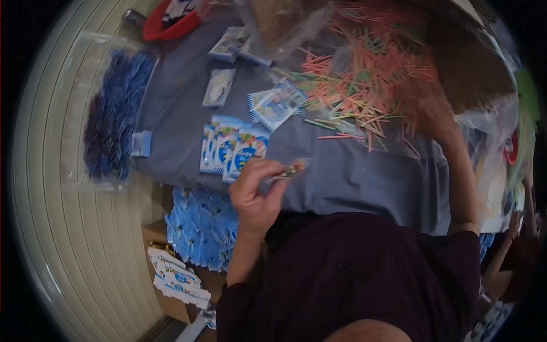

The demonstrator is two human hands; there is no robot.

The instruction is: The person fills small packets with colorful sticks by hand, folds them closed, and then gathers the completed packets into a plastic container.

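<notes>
My left hand (257, 187) is closed in a pinch on a small bundle of coloured sticks (294, 169), seen nearly end-on, with what looks like clear film around it. Just beyond that hand lie several blue-and-white printed packets (225, 142), overlapping each other. My right hand (428, 108) reaches into the right side of a big loose pile of thin pink, green and yellow sticks (364, 80). Its fingers are dim and partly lost among the sticks, so I cannot make out whether it grips any.
More packets (277, 105) and a small white box (219, 87) lie on the grey cloth (176, 108). A clear bag of dark blue pieces (117, 114) is at left. Blue wrappers (202, 228) fill a box below. A red basin (165, 28) stands far left; another person (513, 256) is at right.
</notes>
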